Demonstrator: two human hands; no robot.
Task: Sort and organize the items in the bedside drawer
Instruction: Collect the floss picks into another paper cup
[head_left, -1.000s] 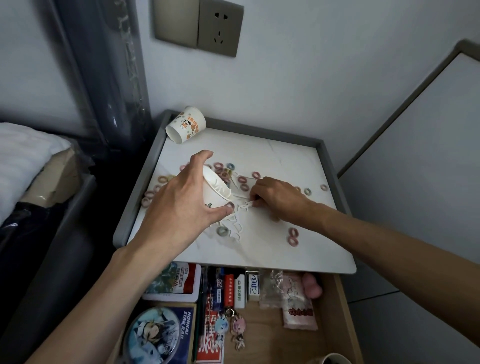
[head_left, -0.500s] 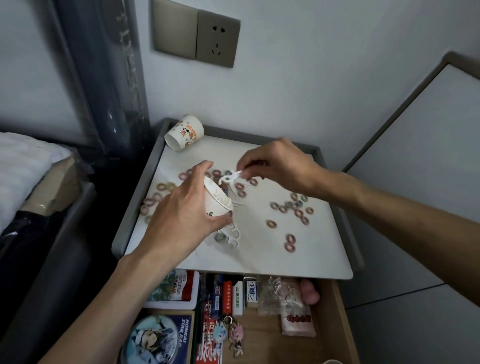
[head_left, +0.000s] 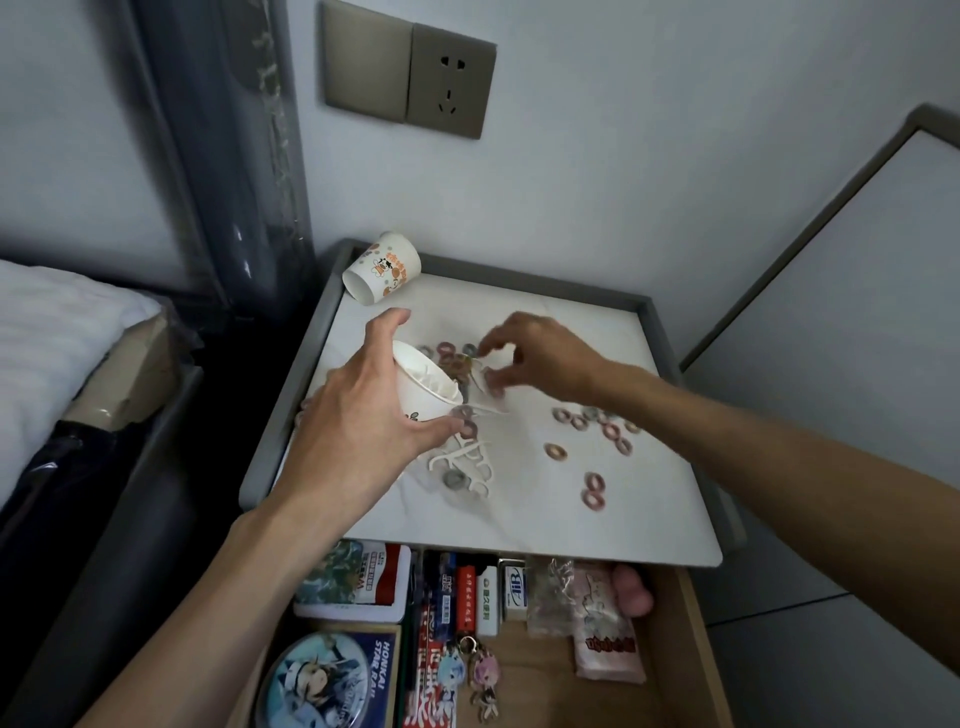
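Observation:
My left hand grips a white paper cup, tilted with its mouth toward the right, above the white nightstand top. White floss picks lie inside the cup. My right hand hovers just right of the cup's rim, fingers spread and curled, with nothing clearly in them. More white floss picks lie in a heap below the cup. Small coloured hair ties are scattered over the top. Below, the open drawer holds boxes and packets.
A second printed paper cup lies on its side at the nightstand's back left corner. In the drawer are a round tin, a card box, keychain figures and a pink packet. A bed stands at the left.
My right hand lifted a floss pick from the heap up to the cup and now hovers open-fingered at the rim. The left hand kept hold of the tilted cup.

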